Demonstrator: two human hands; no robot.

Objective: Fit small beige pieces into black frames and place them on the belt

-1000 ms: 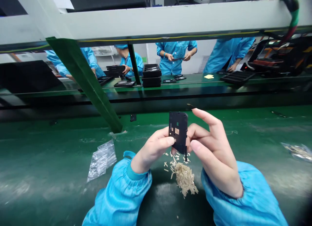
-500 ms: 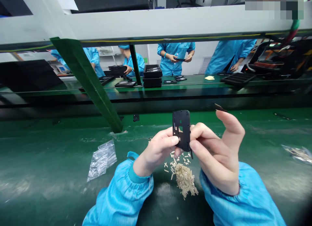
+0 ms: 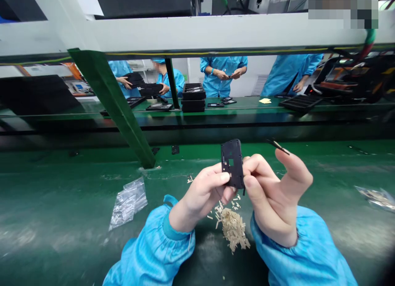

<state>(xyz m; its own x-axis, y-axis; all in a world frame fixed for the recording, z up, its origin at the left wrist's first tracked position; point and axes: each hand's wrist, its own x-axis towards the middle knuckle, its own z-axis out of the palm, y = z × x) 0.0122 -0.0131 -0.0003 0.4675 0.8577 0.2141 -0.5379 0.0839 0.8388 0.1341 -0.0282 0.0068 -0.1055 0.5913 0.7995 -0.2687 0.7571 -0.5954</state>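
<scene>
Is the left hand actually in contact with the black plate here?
Touching. The head view shows it: the left hand holds the black plate at its lower left edge, the thumb lying across its face.

A flat black rectangular plate stands between the left hand and the right hand. A thin dark strip sits on the right hand's raised index fingertip. Between the forearms, a heap of small beige strips lies on the green work surface. Clear plastic bagging lies left of the left hand; a filled clear plastic bag lies far right. Behind, on the far green bench, a stack of black trays stands left of yellow paper.
</scene>
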